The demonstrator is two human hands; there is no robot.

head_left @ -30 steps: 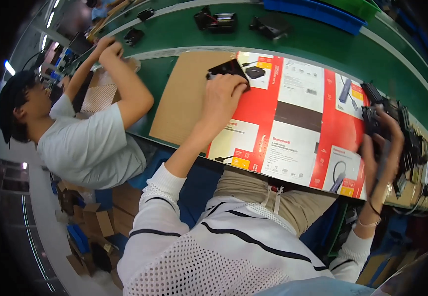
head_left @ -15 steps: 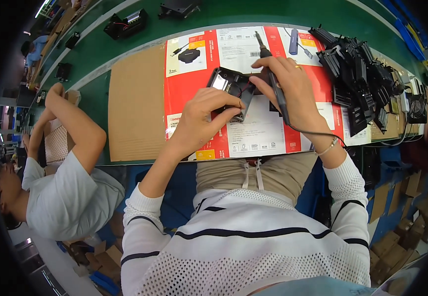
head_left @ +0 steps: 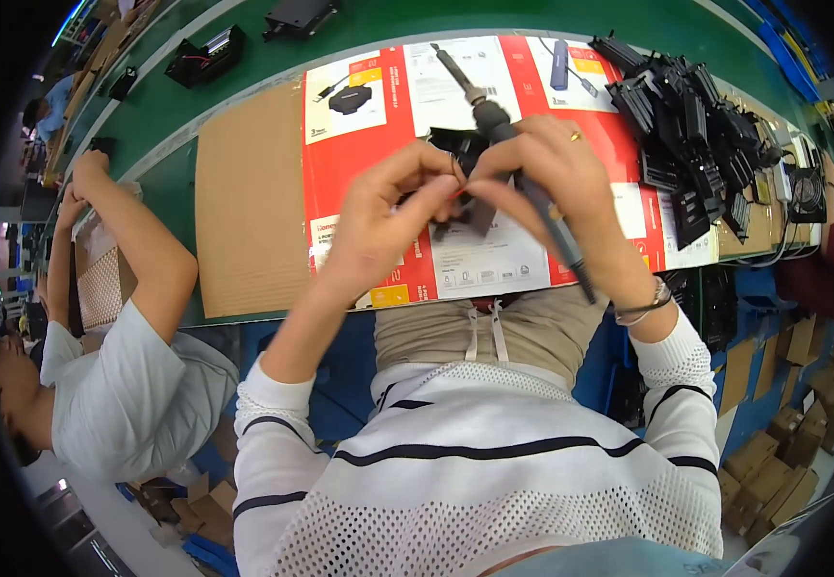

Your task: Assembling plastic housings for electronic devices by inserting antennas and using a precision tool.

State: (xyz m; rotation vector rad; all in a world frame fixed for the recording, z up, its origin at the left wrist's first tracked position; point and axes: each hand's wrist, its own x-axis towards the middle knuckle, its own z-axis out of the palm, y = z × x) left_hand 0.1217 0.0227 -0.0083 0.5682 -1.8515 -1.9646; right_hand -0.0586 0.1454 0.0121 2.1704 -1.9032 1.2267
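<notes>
1. Left hand [head_left: 383,216]: thumb and forefinger pinch a thin red wire [head_left: 458,191]; a light, steady hold probably suits it.
2. Right hand [head_left: 556,178]: fingertips gathered beside the wire, soldering iron [head_left: 492,120] cradled; its tip is best kept pointing away.
3. Black housing [head_left: 455,141]: just beyond and below both hands' fingertips, partly hidden.

A cardboard sheet [head_left: 249,202] lies on the desk [head_left: 169,197]. Over its middle, a housing [head_left: 478,218] is between the left hand [head_left: 379,216] and right hand [head_left: 571,183]. Piled parts [head_left: 696,144] lie right; another housing [head_left: 205,58] lies beyond the sheet, leftward; a co-worker [head_left: 138,385] is farther left.
</notes>
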